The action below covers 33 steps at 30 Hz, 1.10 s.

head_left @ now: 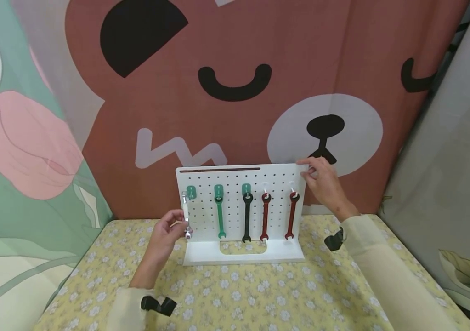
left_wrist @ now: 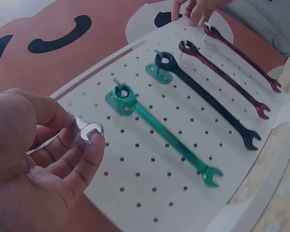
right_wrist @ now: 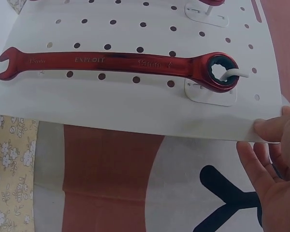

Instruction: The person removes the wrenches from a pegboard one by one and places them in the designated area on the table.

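Observation:
My left hand [head_left: 167,233] pinches a silver combination wrench [head_left: 186,212] near its lower end. In the left wrist view the open jaw of this silver wrench [left_wrist: 91,130] shows between thumb and fingers. The wrench stands upright at the left edge of a white pegboard [head_left: 206,220], its top end beside a green hook [head_left: 191,192]. At the board's upper right corner, my right hand [head_left: 325,183] grips the edge, thumb on the front face. Nearest to it hangs a red wrench [right_wrist: 121,63], its ring end on a white hook [right_wrist: 234,73].
Also hanging on the board are a green wrench [head_left: 220,218], a black wrench [head_left: 247,218] and a second red wrench [head_left: 265,218]. The board's base [head_left: 201,257] stands on a yellow floral tablecloth [head_left: 235,294]. Behind is a brown curtain [head_left: 156,101] with a cartoon print.

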Motion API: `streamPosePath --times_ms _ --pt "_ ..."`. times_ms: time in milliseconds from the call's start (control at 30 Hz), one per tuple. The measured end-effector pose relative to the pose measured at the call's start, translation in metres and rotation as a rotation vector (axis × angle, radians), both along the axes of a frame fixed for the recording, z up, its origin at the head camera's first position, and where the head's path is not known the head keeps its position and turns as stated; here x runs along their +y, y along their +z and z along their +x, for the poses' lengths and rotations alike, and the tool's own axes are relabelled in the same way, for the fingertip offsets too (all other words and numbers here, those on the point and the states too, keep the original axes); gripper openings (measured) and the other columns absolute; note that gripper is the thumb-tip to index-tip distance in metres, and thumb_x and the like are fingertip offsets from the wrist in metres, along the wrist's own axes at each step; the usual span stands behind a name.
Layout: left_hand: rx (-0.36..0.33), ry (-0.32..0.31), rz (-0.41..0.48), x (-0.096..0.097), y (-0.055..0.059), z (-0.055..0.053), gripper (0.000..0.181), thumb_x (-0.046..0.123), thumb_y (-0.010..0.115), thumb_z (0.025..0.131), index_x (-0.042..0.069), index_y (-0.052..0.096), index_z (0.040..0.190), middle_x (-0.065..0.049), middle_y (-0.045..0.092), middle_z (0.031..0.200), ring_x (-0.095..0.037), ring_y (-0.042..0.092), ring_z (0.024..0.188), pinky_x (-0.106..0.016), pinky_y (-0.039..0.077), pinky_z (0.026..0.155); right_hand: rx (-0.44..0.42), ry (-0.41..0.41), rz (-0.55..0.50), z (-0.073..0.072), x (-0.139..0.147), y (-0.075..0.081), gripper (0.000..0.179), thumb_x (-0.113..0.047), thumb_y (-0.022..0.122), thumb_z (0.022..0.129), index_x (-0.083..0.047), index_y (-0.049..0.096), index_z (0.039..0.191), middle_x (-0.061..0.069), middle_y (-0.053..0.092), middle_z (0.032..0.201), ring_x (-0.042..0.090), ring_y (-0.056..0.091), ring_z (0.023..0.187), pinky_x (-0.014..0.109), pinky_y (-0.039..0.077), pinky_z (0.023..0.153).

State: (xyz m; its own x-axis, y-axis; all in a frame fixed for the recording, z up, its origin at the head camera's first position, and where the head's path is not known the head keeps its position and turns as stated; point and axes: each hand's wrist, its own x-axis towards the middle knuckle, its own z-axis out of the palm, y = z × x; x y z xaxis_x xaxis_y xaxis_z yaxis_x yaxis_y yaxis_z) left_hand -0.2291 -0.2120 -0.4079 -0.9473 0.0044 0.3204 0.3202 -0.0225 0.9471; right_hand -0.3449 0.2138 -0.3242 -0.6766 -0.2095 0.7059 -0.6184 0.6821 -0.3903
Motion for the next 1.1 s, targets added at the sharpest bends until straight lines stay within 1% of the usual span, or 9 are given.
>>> streamPosePath --times_ms 67,200,333,433,600,700,800,967,1100 --pt "0.000 0.004 -0.016 -0.006 -0.001 0.001 0.028 -0.004 0.057 0.103 -0.014 0.051 0.127 -0.015 0.053 0.106 -0.016 0.067 0.086 -0.030 0.059 0.078 0.008 0.006 -0.005 0.001 0.001 0.001 0.030 0.007 0.067 0.096 -0.006 0.069 0.123 0.018 0.057 0.108 0.030 0.058 0.093 0.052 0.057 0.079" --pt "-0.046 0.033 -0.079 -0.019 -0.006 0.004 0.027 0.001 0.059 0.104 -0.012 0.053 0.126 -0.016 0.055 0.107 -0.018 0.066 0.088 -0.031 0.059 0.077 0.020 0.004 -0.005 0.004 0.002 0.005 0.031 0.009 0.067 0.095 -0.005 0.069 0.123 0.018 0.058 0.107 0.031 0.059 0.093 0.052 0.058 0.079" --pt "-0.156 0.092 -0.160 -0.033 -0.014 0.007 0.024 0.007 0.062 0.104 -0.007 0.057 0.123 -0.016 0.057 0.106 -0.022 0.064 0.088 -0.034 0.060 0.076 0.001 -0.015 -0.004 0.007 0.003 0.009 0.030 0.008 0.067 0.096 -0.004 0.069 0.124 0.020 0.057 0.109 0.031 0.058 0.094 0.053 0.058 0.082" --pt "-0.223 0.113 -0.223 -0.043 -0.023 0.010 0.025 0.010 0.063 0.104 -0.007 0.058 0.121 -0.015 0.058 0.104 -0.023 0.062 0.088 -0.037 0.060 0.076 -0.006 -0.023 -0.005 0.008 0.004 0.011 0.030 0.008 0.067 0.096 -0.005 0.069 0.123 0.020 0.056 0.110 0.031 0.058 0.095 0.053 0.058 0.083" --pt "-0.272 0.071 -0.256 -0.059 -0.038 0.008 0.027 0.008 0.063 0.103 -0.010 0.057 0.122 -0.014 0.057 0.100 -0.021 0.060 0.080 -0.043 0.061 0.072 0.011 -0.007 -0.008 0.008 0.004 0.015 0.030 0.010 0.066 0.095 -0.004 0.069 0.121 0.021 0.056 0.110 0.032 0.059 0.094 0.054 0.057 0.081" --pt "-0.294 0.014 -0.253 -0.066 -0.049 0.003 0.029 0.006 0.063 0.102 -0.013 0.055 0.122 -0.014 0.057 0.097 -0.021 0.060 0.075 -0.041 0.061 0.067 0.001 0.002 -0.004 0.006 0.002 0.015 0.029 0.009 0.066 0.096 -0.004 0.069 0.121 0.021 0.056 0.110 0.033 0.060 0.093 0.053 0.058 0.079" --pt "-0.330 -0.018 -0.259 -0.070 -0.060 -0.001 0.026 0.004 0.063 0.102 -0.014 0.055 0.119 -0.012 0.056 0.091 -0.021 0.057 0.070 -0.038 0.060 0.062 -0.019 0.005 0.003 0.005 0.000 0.013 0.029 0.007 0.066 0.097 -0.005 0.068 0.122 0.021 0.056 0.112 0.034 0.062 0.093 0.052 0.058 0.077" --pt "-0.406 -0.011 -0.323 -0.068 -0.071 -0.005 0.016 0.001 0.063 0.100 -0.010 0.059 0.110 -0.012 0.055 0.083 -0.022 0.055 0.065 -0.038 0.059 0.056 -0.041 0.011 0.010 0.003 -0.002 0.008 0.028 0.006 0.066 0.097 -0.006 0.068 0.122 0.020 0.056 0.113 0.035 0.063 0.095 0.051 0.058 0.073" --pt "-0.455 -0.024 -0.393 -0.065 -0.074 -0.005 0.015 0.001 0.064 0.100 -0.009 0.060 0.110 -0.014 0.058 0.085 -0.023 0.058 0.065 -0.040 0.059 0.057 -0.036 0.015 0.014 0.003 -0.001 0.006 0.028 0.007 0.066 0.096 -0.005 0.068 0.121 0.019 0.057 0.112 0.035 0.062 0.095 0.049 0.058 0.072"
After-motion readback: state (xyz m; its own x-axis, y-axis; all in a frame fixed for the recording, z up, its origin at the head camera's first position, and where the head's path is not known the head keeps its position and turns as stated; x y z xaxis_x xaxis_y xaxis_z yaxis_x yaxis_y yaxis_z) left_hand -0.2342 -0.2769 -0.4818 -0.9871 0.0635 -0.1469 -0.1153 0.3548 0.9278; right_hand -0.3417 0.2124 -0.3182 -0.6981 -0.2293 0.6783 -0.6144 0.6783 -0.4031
